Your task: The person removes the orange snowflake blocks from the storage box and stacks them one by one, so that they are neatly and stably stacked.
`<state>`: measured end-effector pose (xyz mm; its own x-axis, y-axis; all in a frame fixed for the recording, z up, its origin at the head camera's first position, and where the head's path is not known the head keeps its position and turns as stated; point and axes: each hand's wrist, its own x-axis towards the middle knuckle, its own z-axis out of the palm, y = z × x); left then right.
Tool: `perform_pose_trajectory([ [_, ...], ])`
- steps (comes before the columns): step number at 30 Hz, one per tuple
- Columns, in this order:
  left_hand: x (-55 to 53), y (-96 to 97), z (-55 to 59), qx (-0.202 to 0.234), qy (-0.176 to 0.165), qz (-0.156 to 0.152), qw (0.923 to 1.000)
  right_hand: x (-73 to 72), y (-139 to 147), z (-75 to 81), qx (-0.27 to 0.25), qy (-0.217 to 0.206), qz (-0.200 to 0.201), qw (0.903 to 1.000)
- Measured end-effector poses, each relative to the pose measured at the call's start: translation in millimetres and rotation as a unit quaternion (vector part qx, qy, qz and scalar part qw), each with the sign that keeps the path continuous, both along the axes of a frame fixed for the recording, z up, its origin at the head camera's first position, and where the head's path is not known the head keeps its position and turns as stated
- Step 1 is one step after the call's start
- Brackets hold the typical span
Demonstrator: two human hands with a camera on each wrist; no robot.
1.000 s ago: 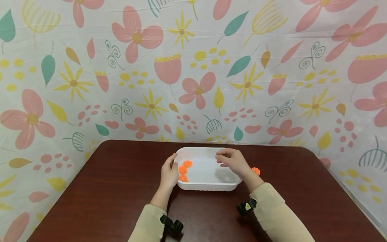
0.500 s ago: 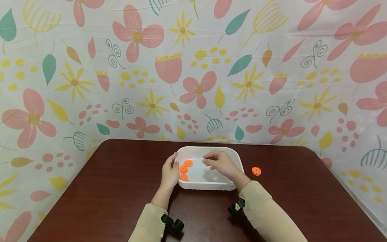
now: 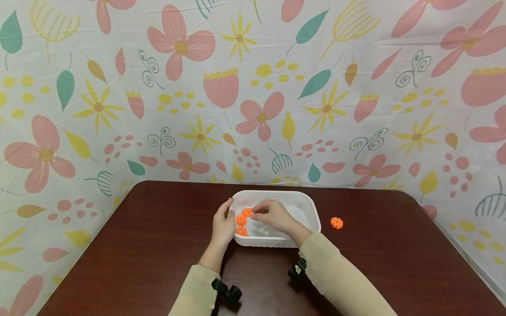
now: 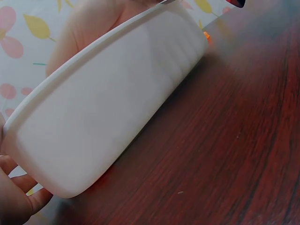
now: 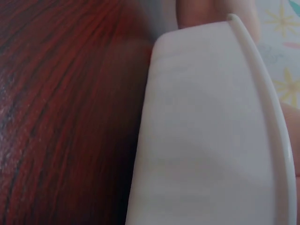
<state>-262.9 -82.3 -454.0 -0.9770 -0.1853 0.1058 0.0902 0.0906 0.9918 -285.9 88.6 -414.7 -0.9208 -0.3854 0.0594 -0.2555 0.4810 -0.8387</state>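
Note:
A shallow white plastic tray (image 3: 294, 196) sits on the table. My left hand (image 3: 223, 224) holds it by its left end, thumb at the rim; the left wrist view shows fingertips (image 4: 40, 197) against the outer corner of the wall. Three orange notched plastic discs (image 3: 240, 220) lie inside, along the left end. Over the tray, my right hand (image 3: 273, 215) reaches left with fingers slightly bent, its fingertips right at the farthest disc (image 3: 247, 212). Nothing shows between its thumb and fingers. The right wrist view is mostly filled by the tray's outer wall (image 5: 206, 117).
Another orange notched disc (image 3: 337, 223) lies on the dark brown table (image 3: 379, 254), right of the tray. Behind the table's far edge hangs a flower-patterned cloth (image 3: 261, 162). Black wrist cameras (image 3: 227, 292) are strapped over both sleeves.
My right hand has moved left across the tray, from its right side to the discs at the left end. The loose disc on the table is now fully uncovered. My left hand stays at the tray.

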Motion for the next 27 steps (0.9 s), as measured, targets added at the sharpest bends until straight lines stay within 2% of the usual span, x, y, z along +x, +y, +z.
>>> perform_pose_trajectory([
  [5,0.1,-0.3,-0.3,-0.007,0.005,0.001,1.0000,-1.8,-9,-4.2,0.023,0.027,0.023,0.9991],
  [12,0.4,-1.0,0.4,-0.013,0.008,-0.005,0.9999,-4.6,-18,-10.3,0.045,-0.029,0.041,0.9977],
  [16,0.5,0.4,1.2,-0.009,0.018,-0.004,0.9998,-6.7,-19,-14.7,0.065,-0.044,0.050,0.9956],
  [21,0.2,0.9,0.8,-0.006,0.018,-0.005,0.9998,-6.9,-20,-18.5,0.092,-0.034,0.075,0.9924],
  [27,0.3,-0.3,-0.2,-0.016,0.013,-0.001,0.9998,-3.7,-22,-17.8,0.085,-0.025,0.110,0.9900],
])
